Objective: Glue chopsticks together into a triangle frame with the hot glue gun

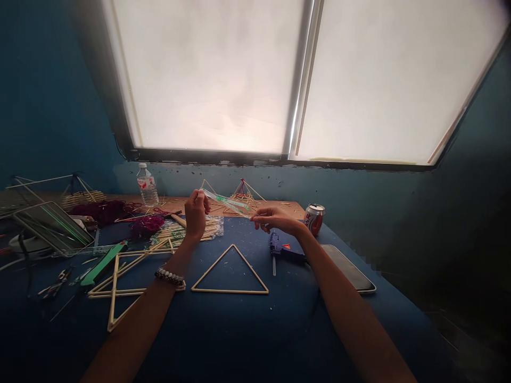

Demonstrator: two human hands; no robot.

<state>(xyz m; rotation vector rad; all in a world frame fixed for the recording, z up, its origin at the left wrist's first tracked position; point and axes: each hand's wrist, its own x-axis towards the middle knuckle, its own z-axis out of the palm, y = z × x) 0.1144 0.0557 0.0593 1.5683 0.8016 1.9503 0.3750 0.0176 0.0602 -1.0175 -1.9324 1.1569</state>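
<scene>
On a blue-topped bench [235, 330] below a glowing window [207, 74], a clear plastic strip [225, 202] spans the air above and beyond a wooden-stick triangle [229, 271]. The left hand [197, 214] clenches one end; the right hand [275, 218] pinches the other, beyond a hot glue gun [285, 251].
</scene>
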